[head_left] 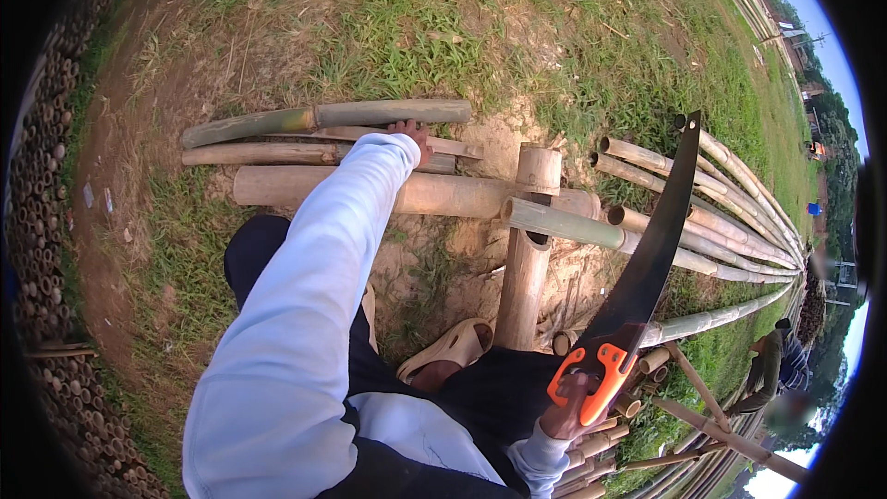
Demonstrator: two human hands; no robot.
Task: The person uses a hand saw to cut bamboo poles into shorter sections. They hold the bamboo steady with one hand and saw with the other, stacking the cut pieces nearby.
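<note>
The person's right hand (567,409) is clamped on the orange handle of a saw (652,254), whose long dark blade slants up and away to the right, passing in front of a spread of long bamboo poles (739,229). The left hand (416,139) touches the lower edge of a green bamboo piece (393,112), the farthest of several lying side by side on the ground; whether its fingers close around the piece cannot be told. Just nearer lie thinner split lengths (263,153), and next to them a thick bamboo log (453,195); the left sleeve (305,314) crosses over both, hiding part of each. At the log's right part stands a notched bamboo post (524,291), with a greenish pole (565,223) lying across it. A sandaled foot (450,351) is close to the post's near end. Cut bamboo ends (596,448) crowd beside the right hand, with a slanting pole frame (730,439) beyond. A large stack of bamboo (55,222) fills the left edge, and another person (771,365) is far to the right.
</note>
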